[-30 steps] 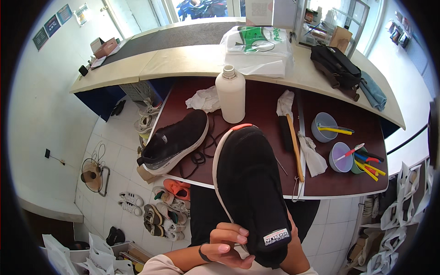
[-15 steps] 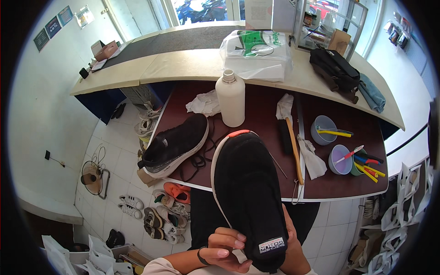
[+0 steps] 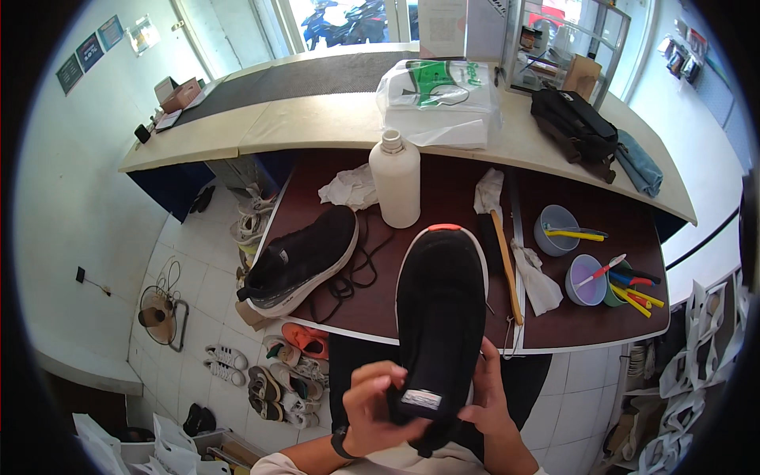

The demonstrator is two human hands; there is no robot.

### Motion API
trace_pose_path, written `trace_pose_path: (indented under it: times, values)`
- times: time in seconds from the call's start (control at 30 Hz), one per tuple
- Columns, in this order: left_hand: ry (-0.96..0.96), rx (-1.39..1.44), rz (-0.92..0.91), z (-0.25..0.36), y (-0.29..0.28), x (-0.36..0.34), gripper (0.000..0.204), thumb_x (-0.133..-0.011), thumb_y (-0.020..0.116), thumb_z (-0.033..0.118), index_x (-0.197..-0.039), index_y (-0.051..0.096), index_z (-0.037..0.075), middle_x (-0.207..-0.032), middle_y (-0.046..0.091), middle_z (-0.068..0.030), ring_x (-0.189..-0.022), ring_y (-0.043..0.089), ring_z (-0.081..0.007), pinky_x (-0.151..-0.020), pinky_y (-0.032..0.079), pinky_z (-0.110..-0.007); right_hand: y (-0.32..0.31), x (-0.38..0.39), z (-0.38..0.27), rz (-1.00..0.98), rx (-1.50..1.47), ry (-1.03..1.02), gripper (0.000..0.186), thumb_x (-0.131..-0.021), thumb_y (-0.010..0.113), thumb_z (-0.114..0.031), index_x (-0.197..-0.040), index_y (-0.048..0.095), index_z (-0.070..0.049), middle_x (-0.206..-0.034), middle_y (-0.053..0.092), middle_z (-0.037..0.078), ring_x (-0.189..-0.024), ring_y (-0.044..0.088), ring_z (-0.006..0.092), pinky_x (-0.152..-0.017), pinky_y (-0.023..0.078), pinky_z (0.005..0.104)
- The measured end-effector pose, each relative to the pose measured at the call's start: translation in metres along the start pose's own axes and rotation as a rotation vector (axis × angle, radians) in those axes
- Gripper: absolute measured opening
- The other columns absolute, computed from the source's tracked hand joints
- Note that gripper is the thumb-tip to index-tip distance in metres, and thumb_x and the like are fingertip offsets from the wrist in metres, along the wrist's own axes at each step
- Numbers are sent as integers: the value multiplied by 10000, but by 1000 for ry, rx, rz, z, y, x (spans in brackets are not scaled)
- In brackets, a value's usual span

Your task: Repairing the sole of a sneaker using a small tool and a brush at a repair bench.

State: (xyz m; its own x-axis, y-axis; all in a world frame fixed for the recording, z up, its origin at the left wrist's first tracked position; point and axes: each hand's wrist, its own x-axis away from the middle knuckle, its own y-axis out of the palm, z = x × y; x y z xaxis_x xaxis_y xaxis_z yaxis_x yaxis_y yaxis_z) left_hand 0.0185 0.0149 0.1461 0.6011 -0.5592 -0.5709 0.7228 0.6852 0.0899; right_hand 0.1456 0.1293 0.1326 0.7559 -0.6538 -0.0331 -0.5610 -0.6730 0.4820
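Observation:
A black sneaker [image 3: 440, 309] with a white sole edge and an orange-red toe patch is held up in front of me, toe pointing away. Its laces are out, and a pale label shows on the tongue. My right hand [image 3: 489, 396] grips its right side near the heel. On the other side, my left hand [image 3: 378, 408] has its fingers curled against the tongue and collar, slightly blurred. The matching black shoe [image 3: 305, 257] lies on the dark red table [image 3: 467, 328] to the left, beside loose black laces [image 3: 348, 277].
A white bottle [image 3: 395, 182] stands beyond the held shoe. To the right lie a wooden-handled brush [image 3: 507, 269], crumpled white cloths [image 3: 537, 277] and cups [image 3: 586, 281] with brushes. A plastic-wrapped package [image 3: 439, 103] and black bag [image 3: 574, 127] rest on the counter. Several shoes [image 3: 289, 372] sit on the floor.
The held sneaker has turned upright and its toe has swung to the right. My left hand has moved up slightly by the tongue, and my right hand has shifted along the shoe's side.

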Motion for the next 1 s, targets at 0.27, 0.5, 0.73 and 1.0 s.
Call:
trace_pose_path:
  times: [0.27,0.5,0.73,1.0]
  values:
    - [-302,412,-160,-21,-53,-11,283,-754,759,-70,-970,598,17,-1031,574,-151,-939,617,-249,-875,510,-366,-55,0,52,-132,-229,100,1212,-580,934,-294,-1523,203,-78,-1507,362,110,-1386,373,275,-1135,304,447]
    - [-461,42,-63,-27,-69,-10,319,-818,733,-18,-1056,528,31,-1019,592,-89,-1014,602,-176,-907,494,-315,-38,-16,35,-43,31,-161,1140,-629,886,-167,-1522,186,-62,-1504,369,110,-1385,375,256,-1138,297,422]
    - [-777,184,-431,6,-74,-10,178,-907,593,-6,-1082,627,5,-1019,629,-8,-928,553,-70,-795,472,-246,-21,-33,5,9,-21,-267,1065,-686,859,-344,-1483,219,-47,-1446,426,121,-1326,447,263,-1126,318,414]
    - [-830,673,-145,-64,-90,74,375,-853,574,29,-1227,588,5,-1204,638,-103,-1086,604,-268,-961,465,-338,19,-40,0,-84,137,-495,694,-879,715,-299,-1414,346,-55,-1345,486,108,-1195,502,196,-1019,413,333]
